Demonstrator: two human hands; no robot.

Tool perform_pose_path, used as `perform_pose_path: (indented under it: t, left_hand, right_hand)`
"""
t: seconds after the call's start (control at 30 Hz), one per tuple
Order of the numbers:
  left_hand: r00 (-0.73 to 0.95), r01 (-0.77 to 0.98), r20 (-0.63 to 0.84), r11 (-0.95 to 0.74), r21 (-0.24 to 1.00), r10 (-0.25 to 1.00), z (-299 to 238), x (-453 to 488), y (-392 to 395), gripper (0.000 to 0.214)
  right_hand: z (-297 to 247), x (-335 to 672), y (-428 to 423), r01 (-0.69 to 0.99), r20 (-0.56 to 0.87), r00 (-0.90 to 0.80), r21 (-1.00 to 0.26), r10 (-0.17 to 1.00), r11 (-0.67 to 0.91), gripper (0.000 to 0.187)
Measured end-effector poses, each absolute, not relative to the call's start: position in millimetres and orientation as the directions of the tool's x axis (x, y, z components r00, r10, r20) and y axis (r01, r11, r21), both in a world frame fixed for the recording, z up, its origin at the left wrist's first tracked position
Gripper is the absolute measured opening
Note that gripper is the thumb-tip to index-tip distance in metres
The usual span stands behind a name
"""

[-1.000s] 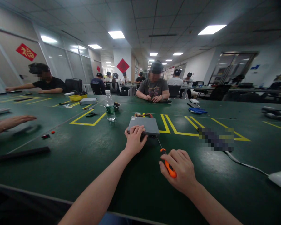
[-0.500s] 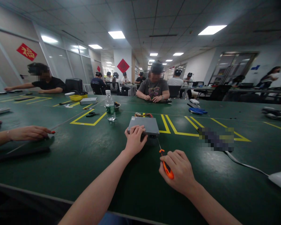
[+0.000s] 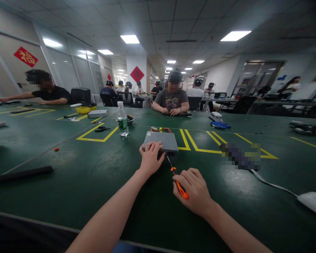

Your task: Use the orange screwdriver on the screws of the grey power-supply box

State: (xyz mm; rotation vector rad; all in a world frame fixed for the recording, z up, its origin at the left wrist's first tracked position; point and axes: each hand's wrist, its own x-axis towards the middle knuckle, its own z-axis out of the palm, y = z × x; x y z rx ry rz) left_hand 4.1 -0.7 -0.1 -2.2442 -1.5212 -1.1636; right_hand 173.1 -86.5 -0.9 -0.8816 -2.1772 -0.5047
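A grey metal box that looks like a computer power supply (image 3: 163,140) lies on the green table, coloured wires (image 3: 160,130) coming out of its far side. My left hand (image 3: 152,156) grips its near left corner, fingers over the top and thumb at the front face. In my right hand (image 3: 193,188) is a screwdriver (image 3: 180,186) with an orange and black handle, held at a slant. Its thin shaft points up and left to the front face of the box. Whether the tip touches a screw there is too small to tell.
A water bottle (image 3: 122,119) stands behind and left of the box, with a metal bowl (image 3: 130,119) beside it. A black bar (image 3: 22,174) lies at the left. A blurred dark object (image 3: 239,156) and a white cable (image 3: 271,186) lie right. A person (image 3: 171,96) sits opposite.
My right hand has shifted the screwdriver left, its tip moving from the box's right corner toward the middle of the front face. At the left, a co-worker's hand has withdrawn, leaving a small orange-red object.
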Motion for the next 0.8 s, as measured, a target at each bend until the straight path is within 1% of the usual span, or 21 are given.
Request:
perform_pose_path:
  t: [0.13,0.2,0.27,0.37,0.53,0.6,0.7,0.8]
  left_hand:
    - [0.165,0.856,0.689,-0.45,0.255,0.706,0.4,4.7,-1.2,0.021]
    - [0.167,0.854,0.693,-0.454,0.255,0.702,0.2,5.0,-1.1,0.02]
    - [0.163,0.853,0.695,-0.454,0.258,0.701,-0.2,5.1,-0.6,0.02]
    - [0.166,0.852,0.698,-0.458,0.255,0.697,-1.1,4.9,0.3,0.02]
    - [0.173,0.857,0.693,-0.454,0.245,0.7,-1.7,4.1,0.7,0.021]
    - [0.174,0.858,0.69,-0.452,0.245,0.703,-1.6,4.0,0.5,0.021]
    - [0.17,0.859,0.687,-0.447,0.248,0.707,-1.4,4.0,0.5,0.022]
    - [0.173,0.856,0.686,-0.453,0.25,0.706,-1.6,4.0,0.8,0.022]
  right_hand:
    - [0.8,169.7,-88.3,0.74,0.749,-0.482,0.069,0.455,0.67,0.009]
    - [3.7,165.5,-88.2,0.725,0.742,-0.508,0.093,0.438,0.683,0.013]
    - [7.1,159.1,-87.3,0.7,0.709,-0.564,0.141,0.422,0.7,0.012]
    - [9.9,148.4,-85.4,0.715,0.712,-0.538,0.102,0.452,0.692,0.013]
    - [7.6,142.5,-84.9,0.707,0.711,-0.565,0.155,0.419,0.69,0.012]
    - [8.1,145.5,-85.4,0.726,0.723,-0.533,0.123,0.44,0.677,0.011]
    - [10.2,151.9,-85.1,0.748,0.737,-0.476,0.052,0.48,0.662,0.018]
    - [10.6,156.8,-83.9,0.764,0.804,-0.35,-0.052,0.481,0.643,0.017]
